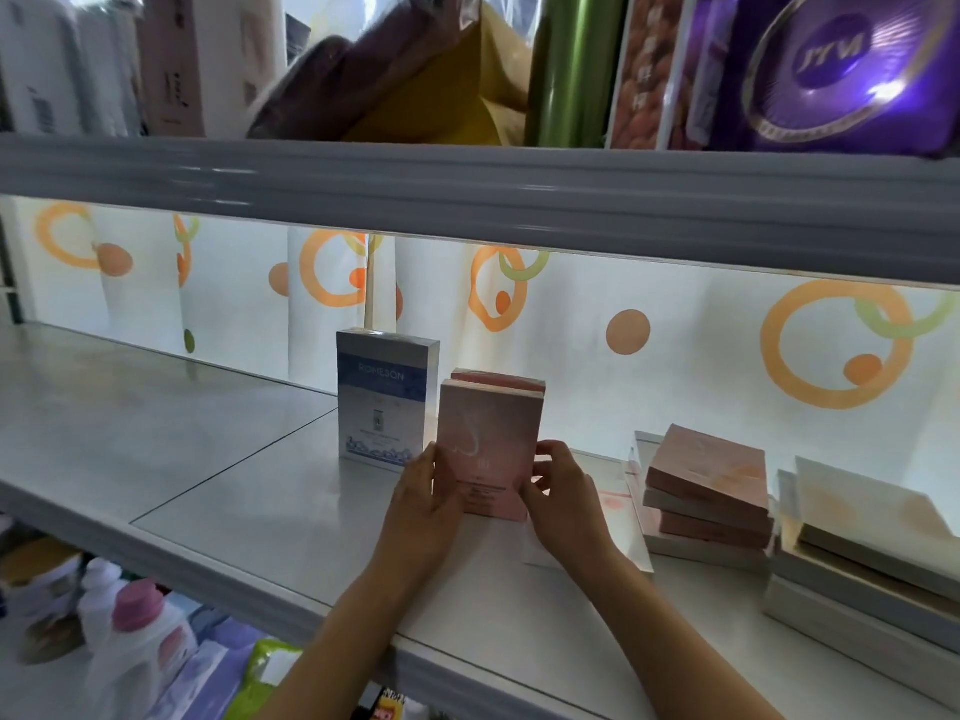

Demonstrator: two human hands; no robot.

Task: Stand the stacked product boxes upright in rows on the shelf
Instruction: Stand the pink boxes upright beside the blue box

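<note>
Pink box point(488, 449) upright on shelf point(208, 459), frame centre, second pink box point(498, 380) right behind. My left hand point(426, 506) and right hand point(563, 498) hold its sides, fingers point(553, 452) curled on edges. Blue-white box point(382, 402) upright just left. Flat pink stack point(709, 491) right; pale stack point(872, 558) far right.

The second pink box point(498, 380) stands behind the front pink box point(488, 449); only its top edge shows. Small print low on the front box is unreadable, and the left hand point(423, 504) and right hand point(563, 498) cover its lower corners. The lower right stack of flat boxes point(862, 558) is cut by the right edge. Bottles point(140, 636) at lower left are blurred. Upper-shelf goods point(395, 70) are blurred and cropped at the top.
</note>
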